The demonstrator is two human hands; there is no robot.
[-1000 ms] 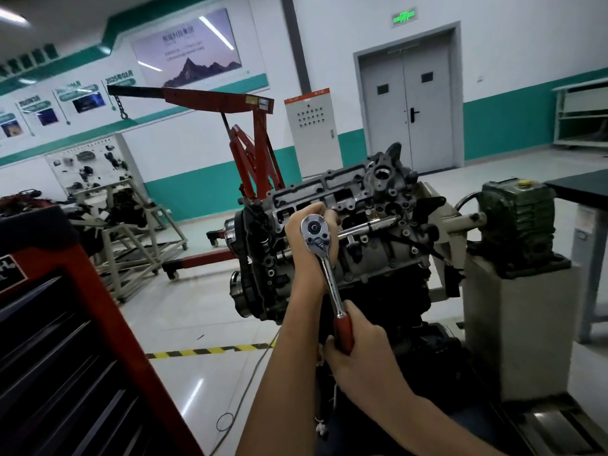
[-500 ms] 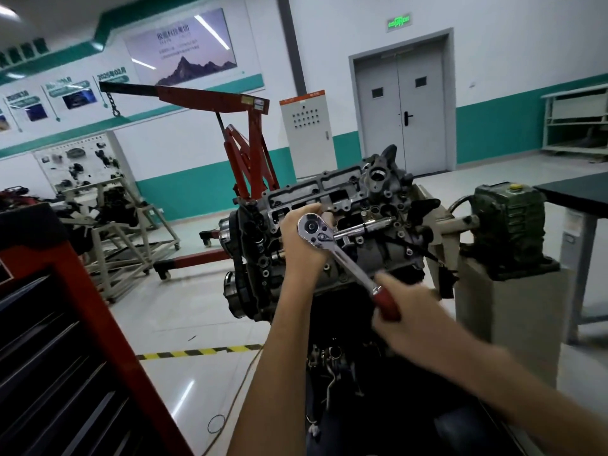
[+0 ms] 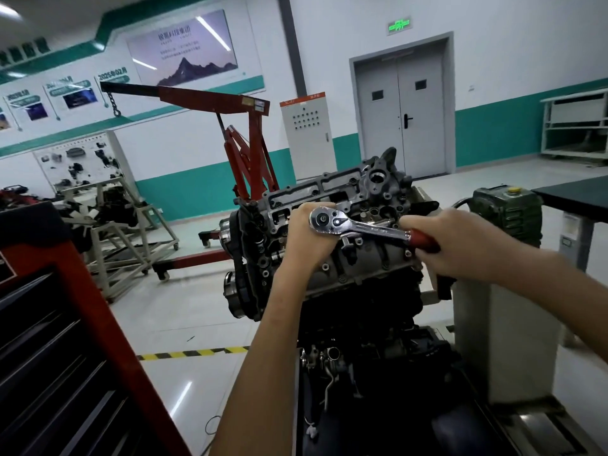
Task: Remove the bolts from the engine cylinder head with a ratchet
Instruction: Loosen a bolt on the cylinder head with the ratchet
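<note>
Ratchet of chrome steel with red grip (image 3: 362, 227) lies near-level across the grey cast-metal cylinder head (image 3: 332, 187) at frame centre, drive end wrapped by curled fingers of the left hand (image 3: 307, 240), grip pointing rightward, clasped in the right hand (image 3: 460, 250); bolt hidden.

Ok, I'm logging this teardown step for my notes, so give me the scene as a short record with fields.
tool: ratchet, head to the left, handle pointing right, nearly level
left hand: curled behind the ratchet head, steadying it
right hand: grips the red handle
workpiece: engine cylinder head, on top of the engine
surroundings: red engine hoist behind, red tool cabinet at left, grey double door at the back
</note>
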